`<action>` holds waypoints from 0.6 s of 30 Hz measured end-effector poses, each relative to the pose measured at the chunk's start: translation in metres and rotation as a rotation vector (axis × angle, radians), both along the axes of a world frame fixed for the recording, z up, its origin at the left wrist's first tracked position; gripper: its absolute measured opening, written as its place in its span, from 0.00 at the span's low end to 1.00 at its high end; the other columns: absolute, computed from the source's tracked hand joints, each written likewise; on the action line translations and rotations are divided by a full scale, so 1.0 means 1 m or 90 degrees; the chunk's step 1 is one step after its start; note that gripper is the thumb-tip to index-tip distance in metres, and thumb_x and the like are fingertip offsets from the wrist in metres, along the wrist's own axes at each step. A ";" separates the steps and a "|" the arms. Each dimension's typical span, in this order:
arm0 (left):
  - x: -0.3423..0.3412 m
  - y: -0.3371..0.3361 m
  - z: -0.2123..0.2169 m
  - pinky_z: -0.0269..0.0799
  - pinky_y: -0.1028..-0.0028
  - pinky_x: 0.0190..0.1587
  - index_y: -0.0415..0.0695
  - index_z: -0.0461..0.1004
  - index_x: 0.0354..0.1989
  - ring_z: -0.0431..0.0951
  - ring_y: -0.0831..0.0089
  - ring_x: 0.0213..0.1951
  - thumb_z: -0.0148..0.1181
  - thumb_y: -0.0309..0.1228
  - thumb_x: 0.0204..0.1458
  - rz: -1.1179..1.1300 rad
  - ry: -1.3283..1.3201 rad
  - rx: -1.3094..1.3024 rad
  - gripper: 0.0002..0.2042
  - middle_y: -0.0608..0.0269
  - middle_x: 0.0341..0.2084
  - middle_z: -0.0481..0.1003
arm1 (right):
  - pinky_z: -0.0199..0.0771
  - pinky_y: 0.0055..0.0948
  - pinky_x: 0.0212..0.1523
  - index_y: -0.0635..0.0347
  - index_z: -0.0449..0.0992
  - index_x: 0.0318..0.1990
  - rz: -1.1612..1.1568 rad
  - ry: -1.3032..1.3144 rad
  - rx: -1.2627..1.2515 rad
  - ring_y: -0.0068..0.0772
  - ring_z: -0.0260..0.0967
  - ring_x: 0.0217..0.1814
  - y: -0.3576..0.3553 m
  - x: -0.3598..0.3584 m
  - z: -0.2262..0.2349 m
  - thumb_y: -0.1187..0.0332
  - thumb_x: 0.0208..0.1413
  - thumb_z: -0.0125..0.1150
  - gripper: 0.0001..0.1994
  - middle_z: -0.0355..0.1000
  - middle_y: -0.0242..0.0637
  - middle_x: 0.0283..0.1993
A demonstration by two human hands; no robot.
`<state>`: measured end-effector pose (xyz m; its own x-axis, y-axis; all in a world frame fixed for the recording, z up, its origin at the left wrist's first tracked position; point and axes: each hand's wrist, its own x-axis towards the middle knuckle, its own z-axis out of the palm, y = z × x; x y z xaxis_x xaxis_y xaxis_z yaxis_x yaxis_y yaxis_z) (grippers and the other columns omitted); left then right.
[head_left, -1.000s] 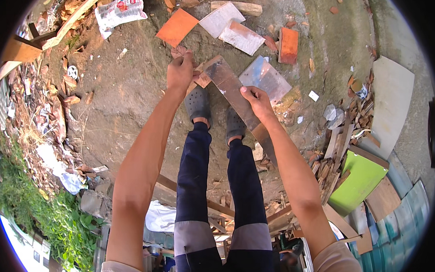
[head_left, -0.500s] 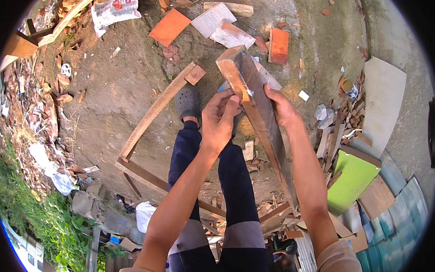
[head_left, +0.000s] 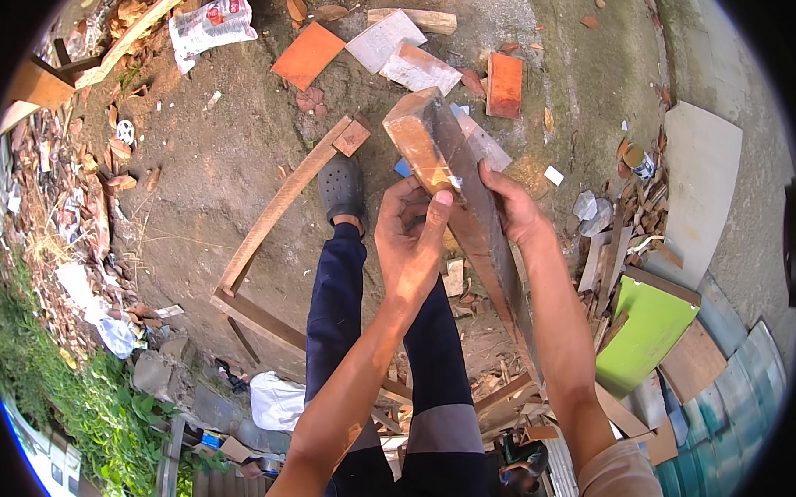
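Observation:
A thick, dark-edged wooden beam (head_left: 482, 232) slants up before me, its squared end raised and its lower end down beside my right forearm. Close to the raised end, my left hand (head_left: 411, 239) grips the left side, its thumb pressed on the face near a small whitish patch. Opposite it, my right hand (head_left: 512, 208) is closed round the right edge, with the fingers hidden behind the wood. A joined wooden frame (head_left: 278, 196) with a small block at its tip lies on the ground to the left.
Orange tiles (head_left: 309, 54) and pale tile pieces (head_left: 420, 66) lie ahead on the dirt. At right are a lime-green board (head_left: 642, 332), scrap wood, a tin can (head_left: 639, 162) and a grey panel (head_left: 704, 190). Left are a white bag (head_left: 276, 400), dry leaves and plants. My clog (head_left: 341, 189) stands beside the frame.
The beam's raised end has shifted slightly left and down. My left hand has moved a little lower and right, and its thumb now lies flatter on the wood.

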<state>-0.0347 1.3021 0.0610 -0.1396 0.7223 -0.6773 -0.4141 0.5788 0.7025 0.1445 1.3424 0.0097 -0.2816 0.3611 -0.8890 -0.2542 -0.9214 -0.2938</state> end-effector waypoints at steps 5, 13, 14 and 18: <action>0.005 -0.018 0.008 0.67 0.66 0.58 0.36 0.60 0.65 0.71 0.70 0.56 0.56 0.49 0.64 0.017 0.042 -0.047 0.31 0.56 0.56 0.69 | 0.75 0.33 0.48 0.65 0.79 0.49 0.062 -0.112 0.116 0.35 0.78 0.46 -0.025 -0.022 0.016 0.47 0.61 0.63 0.26 0.81 0.40 0.44; -0.007 -0.070 -0.006 0.65 0.61 0.63 0.44 0.60 0.66 0.69 0.62 0.59 0.35 0.74 0.57 0.125 -0.180 -0.139 0.45 0.55 0.57 0.67 | 0.76 0.39 0.44 0.63 0.78 0.47 0.056 -0.452 0.356 0.48 0.79 0.44 -0.074 -0.101 0.085 0.55 0.61 0.64 0.19 0.79 0.50 0.40; -0.009 -0.068 -0.001 0.67 0.61 0.62 0.44 0.61 0.65 0.69 0.62 0.58 0.35 0.78 0.53 0.138 -0.164 -0.155 0.48 0.55 0.56 0.68 | 0.76 0.39 0.44 0.63 0.78 0.48 0.014 -0.416 0.354 0.50 0.79 0.45 -0.080 -0.100 0.091 0.56 0.61 0.64 0.18 0.79 0.51 0.40; -0.004 -0.068 0.044 0.66 0.58 0.63 0.45 0.57 0.68 0.68 0.58 0.61 0.32 0.78 0.52 0.133 -0.069 -0.158 0.50 0.52 0.59 0.66 | 0.78 0.36 0.47 0.62 0.79 0.49 -0.099 -0.448 0.390 0.46 0.80 0.48 -0.109 -0.100 0.115 0.69 0.65 0.54 0.11 0.80 0.47 0.45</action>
<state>-0.0388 1.2344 0.1050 -0.1847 0.4968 -0.8480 -0.6068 0.6211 0.4961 0.0446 1.2335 0.1250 0.3369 0.8104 -0.4793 0.0588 -0.5262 -0.8483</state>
